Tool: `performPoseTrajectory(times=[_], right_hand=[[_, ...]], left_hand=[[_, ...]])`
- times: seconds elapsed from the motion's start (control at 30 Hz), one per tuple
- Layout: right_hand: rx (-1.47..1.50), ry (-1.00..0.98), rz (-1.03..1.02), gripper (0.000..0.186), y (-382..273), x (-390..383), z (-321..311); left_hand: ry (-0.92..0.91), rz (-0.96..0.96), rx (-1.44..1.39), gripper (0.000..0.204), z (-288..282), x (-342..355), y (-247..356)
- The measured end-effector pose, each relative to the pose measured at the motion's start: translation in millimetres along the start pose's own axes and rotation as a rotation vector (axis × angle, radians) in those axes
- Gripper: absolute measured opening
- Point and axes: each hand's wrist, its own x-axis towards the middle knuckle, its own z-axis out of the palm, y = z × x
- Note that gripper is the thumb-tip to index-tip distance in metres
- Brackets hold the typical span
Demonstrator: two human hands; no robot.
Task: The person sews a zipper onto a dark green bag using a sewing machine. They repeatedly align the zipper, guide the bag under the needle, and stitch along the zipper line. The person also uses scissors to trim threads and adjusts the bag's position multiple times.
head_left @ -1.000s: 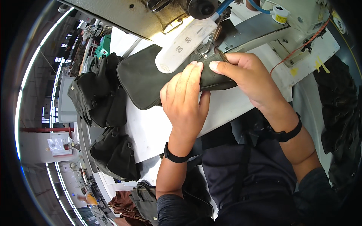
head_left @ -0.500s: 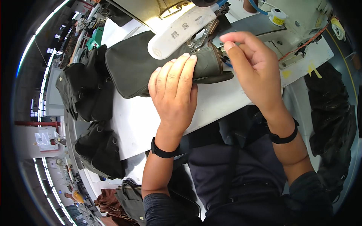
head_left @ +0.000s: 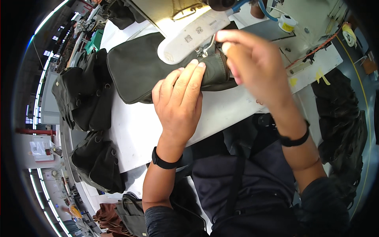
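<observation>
A dark green fabric bag piece [head_left: 134, 65] lies under the white arm of a sewing machine [head_left: 185, 39], a brown-toothed zipper [head_left: 224, 59] along its right end. My left hand [head_left: 177, 94] rests on the bag's near side, fingers stretched out flat, their tips just below the metal presser parts [head_left: 203, 51]. Over the zipper end hovers my right hand [head_left: 256, 67], its fingers curled and thumb near the index fingertip beside a curved metal lever [head_left: 212, 42]. Motion blurs this hand, and whatever lies between its fingertips cannot be made out.
Several dark bags [head_left: 81, 93] are piled along the left table edge. A white spool with a yellow label [head_left: 287, 23] sits at the upper right by the machine. Dark fabric [head_left: 339, 114] hangs at the right. Below left are brown and green bags [head_left: 130, 213].
My right hand has moved left and slightly down, closer to the metal lever and over the zipper end. The lever has swung to the left. My left hand stays on the bag.
</observation>
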Motion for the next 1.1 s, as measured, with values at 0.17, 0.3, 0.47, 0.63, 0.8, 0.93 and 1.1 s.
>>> performPoseTrajectory(times=[0.17,0.3,0.47,0.63,0.8,0.93,1.1], right_hand=[[-0.602,0.137,-0.541,0.025,40,-21,14],[-0.639,0.134,-0.591,0.027,46,-22,15],[-0.690,0.121,-0.576,0.027,37,-21,14],[-0.680,0.118,-0.560,0.029,40,-23,15],[-0.696,0.141,-0.560,0.030,45,-23,18],[-0.675,0.132,-0.546,0.030,44,-22,18],[-0.639,0.082,-0.489,0.032,40,-24,12]], left_hand=[[-0.013,-0.042,-0.013,0.061,-2,3,3],[-0.006,-0.041,-0.010,0.059,-2,3,2],[-0.003,-0.047,-0.017,0.059,-2,5,0],[-0.005,-0.036,-0.031,0.058,0,3,-2],[-0.027,-0.048,-0.040,0.056,-3,4,-1],[-0.022,-0.053,-0.051,0.057,-2,3,-2],[-0.012,-0.047,-0.054,0.055,0,4,0]])
